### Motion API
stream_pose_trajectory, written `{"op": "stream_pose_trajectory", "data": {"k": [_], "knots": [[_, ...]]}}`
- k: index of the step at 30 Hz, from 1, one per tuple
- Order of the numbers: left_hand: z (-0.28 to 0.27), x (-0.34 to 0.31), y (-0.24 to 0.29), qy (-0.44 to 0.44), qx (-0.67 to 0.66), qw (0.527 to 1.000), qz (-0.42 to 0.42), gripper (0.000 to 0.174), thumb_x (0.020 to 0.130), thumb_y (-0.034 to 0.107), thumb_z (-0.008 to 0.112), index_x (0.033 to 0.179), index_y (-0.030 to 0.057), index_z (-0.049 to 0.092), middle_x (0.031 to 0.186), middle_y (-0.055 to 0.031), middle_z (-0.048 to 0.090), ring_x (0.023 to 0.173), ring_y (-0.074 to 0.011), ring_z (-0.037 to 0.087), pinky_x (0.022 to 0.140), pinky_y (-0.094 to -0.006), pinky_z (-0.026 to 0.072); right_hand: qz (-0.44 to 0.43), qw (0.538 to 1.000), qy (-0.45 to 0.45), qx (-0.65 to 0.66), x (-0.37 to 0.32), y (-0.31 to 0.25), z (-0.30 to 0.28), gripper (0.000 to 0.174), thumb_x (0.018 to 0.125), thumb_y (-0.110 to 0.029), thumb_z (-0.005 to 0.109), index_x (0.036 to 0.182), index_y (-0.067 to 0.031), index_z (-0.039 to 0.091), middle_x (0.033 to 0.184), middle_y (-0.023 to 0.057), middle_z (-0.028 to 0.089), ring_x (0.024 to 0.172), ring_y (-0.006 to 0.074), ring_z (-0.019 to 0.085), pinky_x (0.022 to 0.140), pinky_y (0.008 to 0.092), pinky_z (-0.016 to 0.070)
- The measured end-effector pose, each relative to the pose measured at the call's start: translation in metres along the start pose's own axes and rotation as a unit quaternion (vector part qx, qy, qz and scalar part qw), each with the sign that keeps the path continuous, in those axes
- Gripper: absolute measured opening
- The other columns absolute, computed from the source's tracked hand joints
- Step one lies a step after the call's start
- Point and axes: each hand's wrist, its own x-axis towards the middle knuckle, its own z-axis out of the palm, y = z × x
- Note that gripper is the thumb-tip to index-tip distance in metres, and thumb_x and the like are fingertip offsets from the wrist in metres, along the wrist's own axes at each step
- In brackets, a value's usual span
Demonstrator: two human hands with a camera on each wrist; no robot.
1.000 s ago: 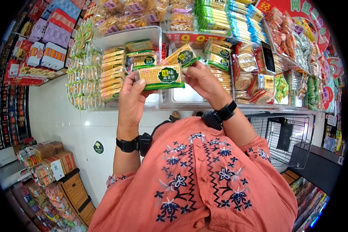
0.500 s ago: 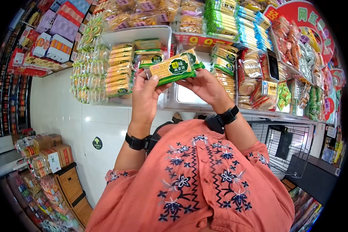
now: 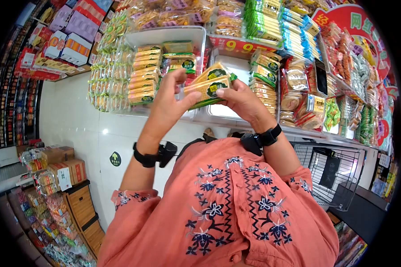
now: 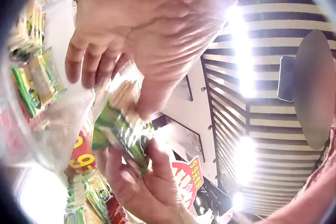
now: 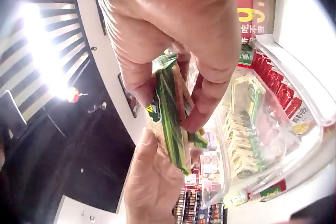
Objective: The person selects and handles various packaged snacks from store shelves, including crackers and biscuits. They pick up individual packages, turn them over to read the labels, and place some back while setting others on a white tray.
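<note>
Two clear-and-green packets of crackers are held together at a slant in front of the display: a front packet (image 3: 205, 91) and, showing above it, a rear packet (image 3: 213, 72). My right hand (image 3: 247, 101) pinches both at their right end, thumb on the front packet's face and fingers behind. At the other end is my left hand (image 3: 165, 103), its thumb at the front packet's lower left and its fingers lifted and spread. In the right wrist view, the green edge of a cracker packet (image 5: 170, 113) runs between the right thumb and fingers.
A clear plastic bin (image 3: 165, 31) with stacked cracker packets (image 3: 143, 75) stands behind my left hand. Beside it is a white tray (image 3: 229, 111) with more packets along its right side. A phone (image 3: 321, 79) lies among wrapped biscuits. A wire cart (image 3: 334, 173) is at right.
The left fingers have come off the packets' left end and spread, where they gripped before. The packets turned to a steeper slant, with more of the rear one showing. The right hand keeps its pinch.
</note>
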Motion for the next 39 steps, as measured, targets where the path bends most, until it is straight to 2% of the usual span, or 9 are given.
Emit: {"op": "stream_pose_trajectory", "data": {"k": [2, 8, 11, 14, 18, 21, 29, 36, 39], "knots": [[-0.011, 0.005, 0.019, -0.104, -0.031, 0.994, -0.017, 0.057, 0.087, 0.020, 0.077, 0.134, 0.0002, 0.052, 0.119, -0.0095, 0.062, 0.106, -0.0172, 0.060, 0.095, -0.0302, 0.0486, 0.009, 0.999, -0.014, -0.034, 0.002, 0.004, 0.003, 0.063, 0.088, -0.023, 0.077, 0.136, 0.0053, 0.047, 0.122, 0.0106, 0.063, 0.108, 0.0176, 0.064, 0.095, 0.0320, 0.0523], [-0.040, 0.019, 0.032, -0.196, 0.030, 0.976, -0.092, 0.047, 0.090, 0.019, 0.073, 0.128, -0.0018, 0.053, 0.115, -0.0084, 0.063, 0.103, -0.0151, 0.060, 0.089, -0.0292, 0.0490, 0.007, 0.996, -0.033, -0.083, -0.002, -0.004, 0.009, 0.061, 0.091, -0.031, 0.073, 0.134, 0.0060, 0.049, 0.124, 0.0155, 0.061, 0.108, 0.0206, 0.065, 0.095, 0.0328, 0.0534], [-0.070, 0.046, 0.015, -0.113, 0.069, 0.990, -0.054, 0.044, 0.090, 0.017, 0.071, 0.125, -0.0014, 0.053, 0.111, -0.0090, 0.063, 0.099, -0.0165, 0.060, 0.086, -0.0298, 0.0490, -0.030, 0.995, -0.019, -0.090, -0.007, -0.012, -0.010, 0.052, 0.100, -0.033, 0.062, 0.135, 0.0035, 0.049, 0.124, 0.0171, 0.061, 0.111, 0.0232, 0.065, 0.094, 0.0366, 0.0559], [-0.085, 0.069, -0.011, -0.099, 0.246, 0.964, 0.026, 0.044, 0.087, 0.020, 0.073, 0.121, -0.0010, 0.054, 0.105, -0.0149, 0.064, 0.094, -0.0235, 0.063, 0.084, -0.0337, 0.0499, -0.026, 0.993, 0.036, -0.105, -0.017, -0.017, -0.029, 0.049, 0.102, -0.032, 0.058, 0.134, 0.0029, 0.050, 0.116, 0.0163, 0.064, 0.104, 0.0221, 0.066, 0.085, 0.0348, 0.0570], [-0.067, 0.082, -0.027, -0.188, 0.355, 0.915, -0.028, 0.042, 0.083, 0.026, 0.072, 0.110, -0.0010, 0.053, 0.100, -0.0261, 0.066, 0.093, -0.0408, 0.065, 0.082, -0.0437, 0.0503, -0.017, 0.995, 0.064, -0.079, -0.027, -0.015, -0.045, 0.044, 0.103, -0.029, 0.056, 0.134, 0.0011, 0.051, 0.112, 0.0132, 0.067, 0.099, 0.0201, 0.068, 0.083, 0.0341, 0.0568], [-0.051, 0.088, -0.043, -0.232, 0.395, 0.889, 0.000, 0.050, 0.082, 0.028, 0.070, 0.119, -0.0014, 0.055, 0.105, -0.0274, 0.068, 0.098, -0.0434, 0.066, 0.083, -0.0484, 0.0521, -0.009, 0.995, 0.070, -0.073, -0.035, -0.011, -0.054, 0.044, 0.102, -0.030, 0.056, 0.134, 0.0005, 0.051, 0.111, 0.0130, 0.068, 0.098, 0.0200, 0.069, 0.081, 0.0333, 0.0566], [-0.026, 0.101, -0.067, -0.333, 0.419, 0.845, -0.013, 0.042, 0.082, 0.022, 0.068, 0.112, -0.0029, 0.050, 0.100, -0.0310, 0.066, 0.095, -0.0470, 0.065, 0.081, -0.0516, 0.0508, 0.008, 0.993, 0.098, -0.061, -0.046, 0.002, -0.078, 0.048, 0.101, -0.032, 0.059, 0.134, 0.0022, 0.051, 0.113, 0.0155, 0.065, 0.098, 0.0221, 0.067, 0.081, 0.0342, 0.0563], [-0.029, 0.104, -0.081, -0.319, 0.382, 0.867, 0.020, 0.033, 0.083, 0.014, 0.064, 0.109, -0.0025, 0.051, 0.099, -0.0294, 0.065, 0.093, -0.0478, 0.064, 0.080, -0.0518, 0.0503, 0.015, 0.993, 0.104, -0.046, -0.046, 0.006, -0.085, 0.045, 0.101, -0.032, 0.059, 0.132, 0.0001, 0.052, 0.112, 0.0140, 0.066, 0.097, 0.0205, 0.068, 0.081, 0.0331, 0.0568], [-0.020, 0.107, -0.092, -0.329, 0.451, 0.829, 0.003, 0.028, 0.084, 0.010, 0.061, 0.106, -0.0031, 0.052, 0.100, -0.0291, 0.065, 0.094, -0.0480, 0.063, 0.080, -0.0530, 0.0493, 0.018, 0.992, 0.112, -0.051, -0.045, 0.006, -0.086, 0.043, 0.101, -0.031, 0.059, 0.131, -0.0007, 0.053, 0.111, 0.0136, 0.067, 0.095, 0.0200, 0.068, 0.079, 0.0320, 0.0575]]}}
